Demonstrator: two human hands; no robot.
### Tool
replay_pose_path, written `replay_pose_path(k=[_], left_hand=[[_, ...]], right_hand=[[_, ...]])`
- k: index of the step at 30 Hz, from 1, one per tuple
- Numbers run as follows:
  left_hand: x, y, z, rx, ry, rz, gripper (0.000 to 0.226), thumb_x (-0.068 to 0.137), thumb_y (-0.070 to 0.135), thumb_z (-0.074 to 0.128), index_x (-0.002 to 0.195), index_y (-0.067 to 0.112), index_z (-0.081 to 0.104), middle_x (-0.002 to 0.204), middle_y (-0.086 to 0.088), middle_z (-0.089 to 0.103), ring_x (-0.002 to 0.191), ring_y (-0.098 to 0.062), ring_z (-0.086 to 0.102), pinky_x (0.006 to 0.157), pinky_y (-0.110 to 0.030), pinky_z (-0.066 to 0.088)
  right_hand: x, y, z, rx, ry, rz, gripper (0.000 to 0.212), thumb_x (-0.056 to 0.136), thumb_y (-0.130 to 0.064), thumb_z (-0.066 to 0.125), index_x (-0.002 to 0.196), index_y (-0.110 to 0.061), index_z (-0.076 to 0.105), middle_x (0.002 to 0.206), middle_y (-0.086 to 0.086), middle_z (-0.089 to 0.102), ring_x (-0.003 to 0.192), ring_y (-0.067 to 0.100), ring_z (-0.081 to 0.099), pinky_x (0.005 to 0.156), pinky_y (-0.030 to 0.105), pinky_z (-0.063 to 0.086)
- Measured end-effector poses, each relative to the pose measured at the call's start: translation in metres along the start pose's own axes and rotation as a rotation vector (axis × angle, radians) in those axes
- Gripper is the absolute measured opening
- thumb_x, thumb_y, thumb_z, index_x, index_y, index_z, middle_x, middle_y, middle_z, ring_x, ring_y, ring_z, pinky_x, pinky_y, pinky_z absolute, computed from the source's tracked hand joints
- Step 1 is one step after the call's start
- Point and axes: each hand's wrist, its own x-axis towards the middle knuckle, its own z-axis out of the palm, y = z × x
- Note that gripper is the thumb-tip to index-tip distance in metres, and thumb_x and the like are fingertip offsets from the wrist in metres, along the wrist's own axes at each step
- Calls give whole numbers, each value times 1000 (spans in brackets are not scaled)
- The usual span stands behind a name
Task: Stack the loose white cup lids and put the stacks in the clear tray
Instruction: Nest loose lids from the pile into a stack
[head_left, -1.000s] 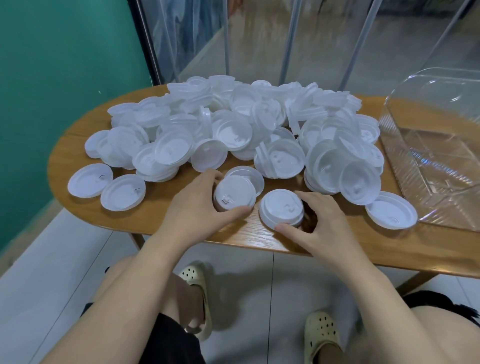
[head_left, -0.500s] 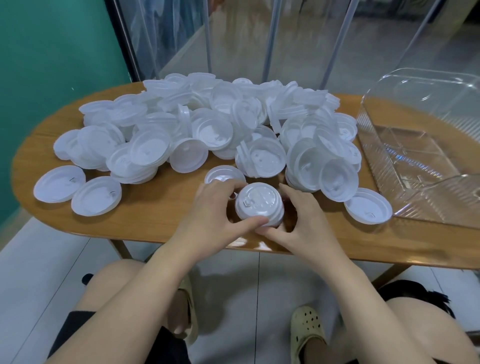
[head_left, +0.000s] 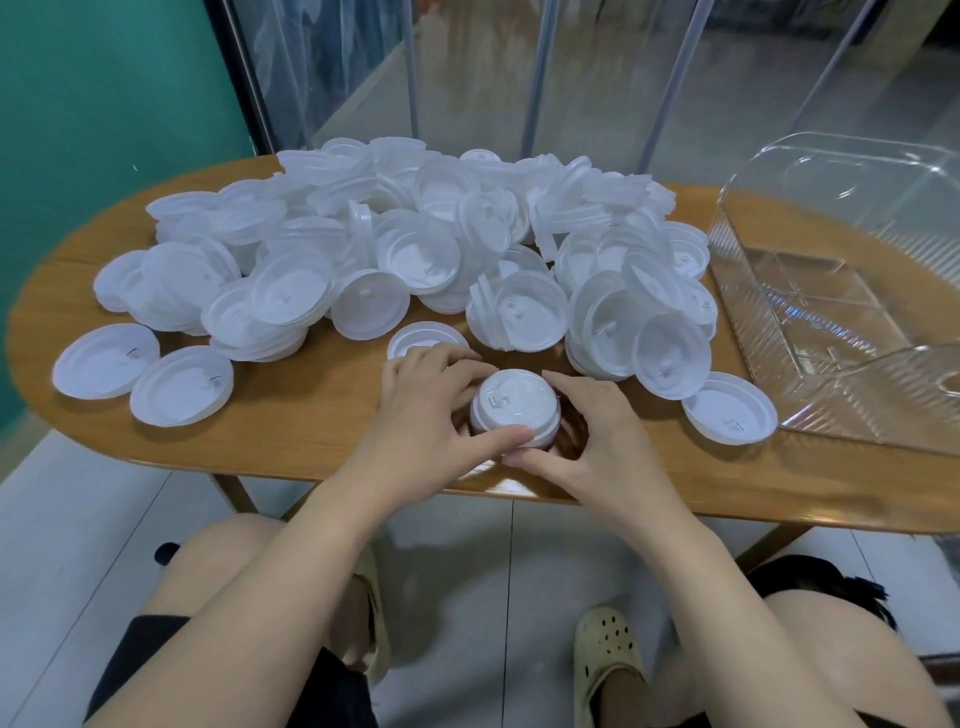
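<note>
Head view: left hand (head_left: 415, 415) and right hand (head_left: 597, 441) both curl around a small lid stack (head_left: 515, 410)

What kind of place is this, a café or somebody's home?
Hard to say; probably a shop's back corner. A small wooden table sits beside glass partitions, heaped with white cup lids, and the person wears casual foam clogs.

Oval wooden table (head_left: 291, 441) bears heaped white lids (head_left: 426, 249) beside clear tray (head_left: 831, 322).
</note>
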Motion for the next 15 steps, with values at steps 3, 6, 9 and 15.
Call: replay_pose_path(k=[3,6,9,15], left_hand=[[0,-2,-4,-6,-31,-26,85,67,88,54,136,39,63,135,22,48,137,-5,30,115,-28,16],[-1,-4,-7,-25,-51,-47,84,65,89,54,137,45,60,136,24,46,139,-6,27,118,-33,18],[0,-6,-7,-12,-62,-43,85,64,89,53,137,48,58,137,25,45,141,-9,27,119,-35,18],[1,-13,-9,30,-44,17,82,74,89,51,139,41,60,140,23,47,141,-7,30,117,-30,17]], right_hand=[[0,-1,-1,-16,-12,-17,83,70,-60,86,142,-30,57,126,-25,55,124,-1,46,105,20,38],[0,-1,-2,-34,-24,-23,83,72,-65,81,143,-29,57,133,-20,58,127,1,46,109,26,40],[1,-2,-2,-43,-38,-11,82,73,-64,82,144,-31,55,135,-21,57,128,0,44,110,28,41],[-1,-2,-3,-26,-29,-7,88,71,-71,78,146,-33,52,127,-34,49,127,-4,43,107,21,36]])
